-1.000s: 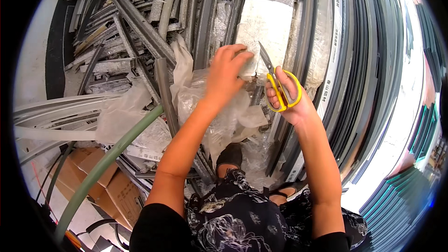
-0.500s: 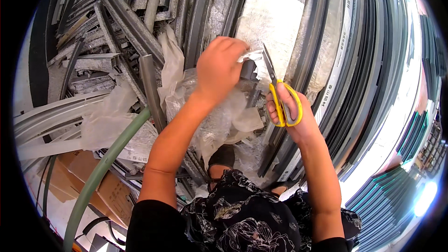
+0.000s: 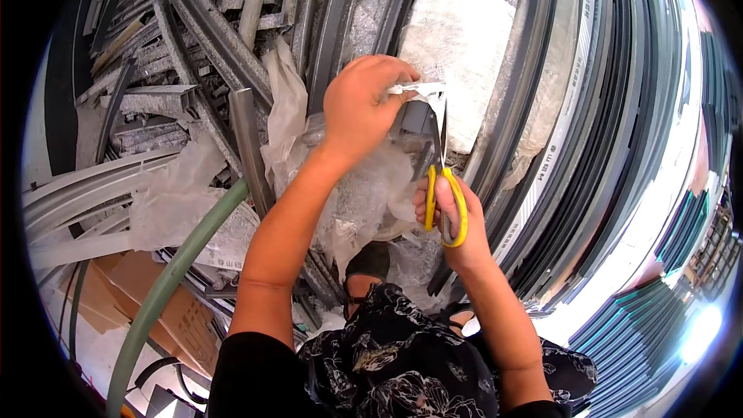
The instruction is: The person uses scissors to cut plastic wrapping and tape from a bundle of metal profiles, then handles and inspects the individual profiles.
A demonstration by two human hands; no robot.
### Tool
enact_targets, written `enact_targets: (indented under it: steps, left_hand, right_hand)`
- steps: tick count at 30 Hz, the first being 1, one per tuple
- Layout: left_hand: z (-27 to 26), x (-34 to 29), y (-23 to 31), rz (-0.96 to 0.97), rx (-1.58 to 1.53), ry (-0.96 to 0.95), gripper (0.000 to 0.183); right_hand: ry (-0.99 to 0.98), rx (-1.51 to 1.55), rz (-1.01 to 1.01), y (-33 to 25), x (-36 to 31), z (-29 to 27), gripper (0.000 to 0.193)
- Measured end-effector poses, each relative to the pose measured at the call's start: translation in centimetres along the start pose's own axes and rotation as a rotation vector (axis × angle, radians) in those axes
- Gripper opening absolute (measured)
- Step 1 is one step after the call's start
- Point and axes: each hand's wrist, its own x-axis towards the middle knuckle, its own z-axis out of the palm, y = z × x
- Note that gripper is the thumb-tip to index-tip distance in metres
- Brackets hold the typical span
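Observation:
My left hand is closed on a crumpled strip of white plastic film, pinched between thumb and fingers. My right hand has its fingers in the yellow handles of a pair of scissors. The scissor blades are slightly apart and point away from me, their tips at the white film. Just below the film shows the end of a dark grey profile; its far part is hidden. Loose clear plastic wrap lies beneath my hands.
Scrap profile pieces are heaped at the far left. A green hose curves past cardboard at lower left. Long dark profiles lie stacked along the right. A whitish sheet lies beyond my hands.
My right hand has moved left and nearer to me with the scissors. The handles have spread and the blades have parted at the film. My left hand keeps its hold.

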Motion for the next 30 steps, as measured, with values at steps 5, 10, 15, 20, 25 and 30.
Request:
enact_targets:
  steps: [5,10,15,20,25,30]
  left_hand:
    - [0.1,-0.2,-0.1,0.003,0.025,0.005,0.010]
    - [0.0,-0.4,0.1,0.040,0.059,0.008,0.011]
    - [-0.8,-0.2,1.2,0.103,0.156,-0.104,0.021]
    - [0.5,0.4,2.2,0.198,0.283,-0.014,0.025]
    - [2.2,0.7,1.2,0.262,0.367,0.140,0.016]
    - [1.8,0.2,1.5,0.067,0.197,0.138,0.013]
  right_hand:
    - [0.126,0.136,-0.134,0.3,1.9,3.0,0.039]
    - [0.229,0.055,-0.240,-0.9,3.4,3.5,0.040]
    - [0.230,-0.007,-0.186,-3.4,2.9,3.2,0.040]
    - [0.197,0.047,-0.125,-4.4,2.7,2.7,0.040]
    - [0.253,-0.003,-0.175,-3.7,3.7,3.4,0.048]
    - [0.305,0.009,-0.230,-4.4,4.6,4.2,0.048]
